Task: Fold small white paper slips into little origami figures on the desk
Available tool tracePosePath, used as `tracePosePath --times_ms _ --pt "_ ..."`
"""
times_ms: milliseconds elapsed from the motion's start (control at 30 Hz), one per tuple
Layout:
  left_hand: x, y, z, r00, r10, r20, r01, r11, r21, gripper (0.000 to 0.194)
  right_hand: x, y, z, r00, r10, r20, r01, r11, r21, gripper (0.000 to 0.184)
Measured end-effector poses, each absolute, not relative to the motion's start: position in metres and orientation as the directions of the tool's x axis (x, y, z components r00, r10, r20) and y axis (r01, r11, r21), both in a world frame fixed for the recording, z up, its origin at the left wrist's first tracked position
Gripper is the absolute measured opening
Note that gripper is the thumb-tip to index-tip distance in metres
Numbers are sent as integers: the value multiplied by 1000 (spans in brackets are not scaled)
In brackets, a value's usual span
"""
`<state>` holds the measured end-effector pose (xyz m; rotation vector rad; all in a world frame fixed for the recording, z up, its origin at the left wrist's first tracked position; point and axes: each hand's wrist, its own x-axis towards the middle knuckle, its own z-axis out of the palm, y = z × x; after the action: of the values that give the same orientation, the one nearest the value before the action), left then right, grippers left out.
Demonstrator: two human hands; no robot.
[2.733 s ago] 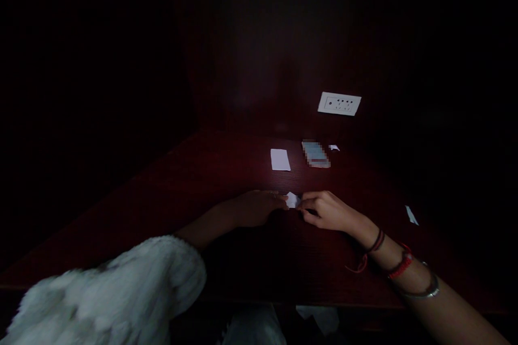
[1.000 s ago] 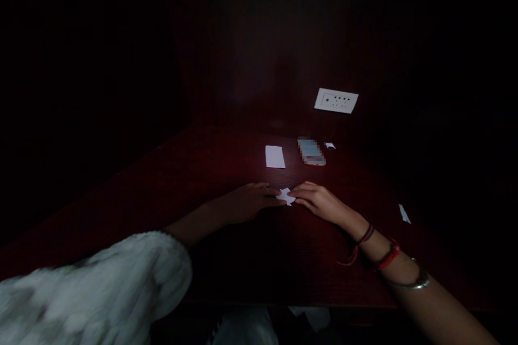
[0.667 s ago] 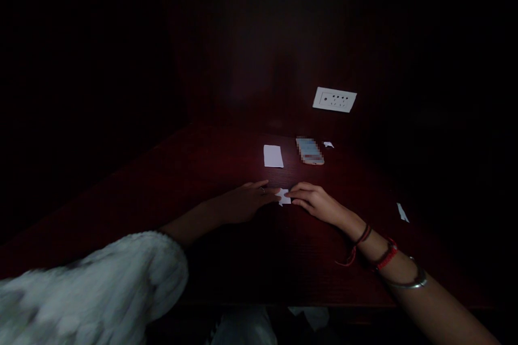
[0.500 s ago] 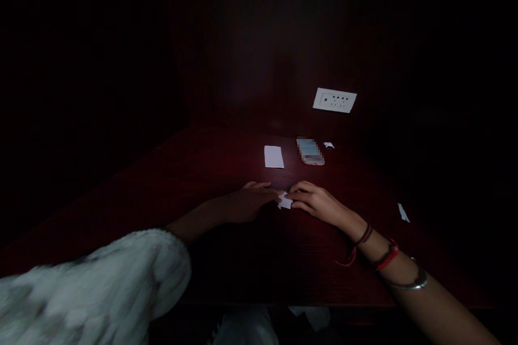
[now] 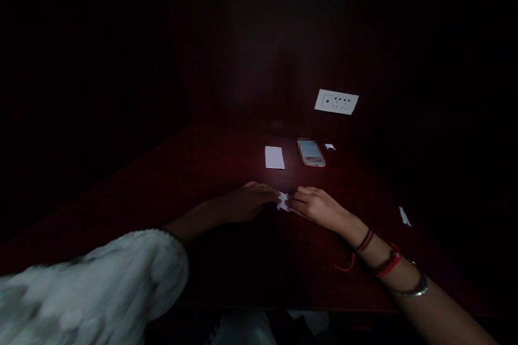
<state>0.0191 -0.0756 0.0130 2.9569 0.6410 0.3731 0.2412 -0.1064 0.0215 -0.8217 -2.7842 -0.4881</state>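
Note:
Between my two hands a small piece of folded white paper (image 5: 283, 202) with pointed corners lies on the dark red table (image 5: 226, 167). My left hand (image 5: 251, 200), wearing a ring, grips the paper's left side with its fingertips. From the right, my right hand (image 5: 318, 206) has its fingers closed on the opposite side. The fingertips cover part of both edges, so the exact folds are hard to see. Beyond my hands lies a white rectangle of paper (image 5: 274, 157), which neither hand touches.
A phone (image 5: 311, 152) with a blurred screen lies behind my right hand, with a white scrap (image 5: 330, 146) beside it. Another paper strip (image 5: 404, 216) is at the right. A white socket panel (image 5: 336, 102) is on the back wall. The surroundings are very dark.
My right hand's fingers have drawn closer together at the paper's right side. The paper has turned slightly between my hands. My left hand has barely shifted.

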Motion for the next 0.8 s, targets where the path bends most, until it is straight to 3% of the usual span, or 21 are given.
tracePosePath --times_ms 467,800 --pt "20 -78 20 872 477 111 455 -873 176 49 239 -110 24 -855 460 240 519 766 380 22" --pt "19 -79 23 895 421 144 428 -904 -17 44 232 -102 18 -750 589 302 639 762 100 22"
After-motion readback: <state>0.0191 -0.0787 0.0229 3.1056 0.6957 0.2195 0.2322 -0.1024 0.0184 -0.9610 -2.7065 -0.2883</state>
